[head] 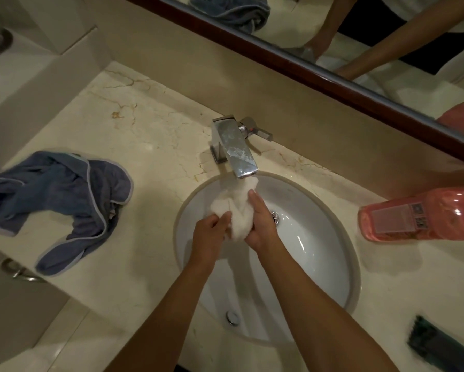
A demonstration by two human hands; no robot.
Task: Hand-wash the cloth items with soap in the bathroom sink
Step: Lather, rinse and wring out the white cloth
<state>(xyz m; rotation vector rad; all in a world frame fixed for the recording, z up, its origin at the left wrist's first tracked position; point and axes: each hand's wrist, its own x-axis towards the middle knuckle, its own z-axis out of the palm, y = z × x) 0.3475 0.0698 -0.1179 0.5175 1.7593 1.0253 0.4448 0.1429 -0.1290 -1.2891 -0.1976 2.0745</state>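
Right now I have both hands down in the white sink [319, 264], working a white cloth [239, 210] between them. My left hand [209, 233] has its fingers curled round the near-left part of the bundle, knuckles up, pinching the fabric against the palm. My right hand [261, 222] wraps the other side, fingers folded round the cloth and pointing away from me, so the wad sits squeezed between the two sets of fingers. Just beyond my right fingertips the top of the cloth rises to the spout of the chrome faucet [235, 147], and it looks to be touching or nearly touching the outlet; I cannot tell whether water is running. Just to the right of my right hand, low in the basin, lies the drain [275, 217]. Nearer to me than both wrists, on the basin wall, is the round overflow fitting [232, 317].

Well off to the left of my left fingers, a blue-grey towel [64, 202] lies rumpled on the marble counter [150, 135], apart from the sink. Well to the right of my right fingers stands a pink soap bottle [418, 213] on the counter, its label facing me. Near the right forearm's far side, a dark comb-like item [435, 342] rests on the counter edge. Beyond the faucet, a mirror [359, 36] with a dark frame reflects arms and the towel.
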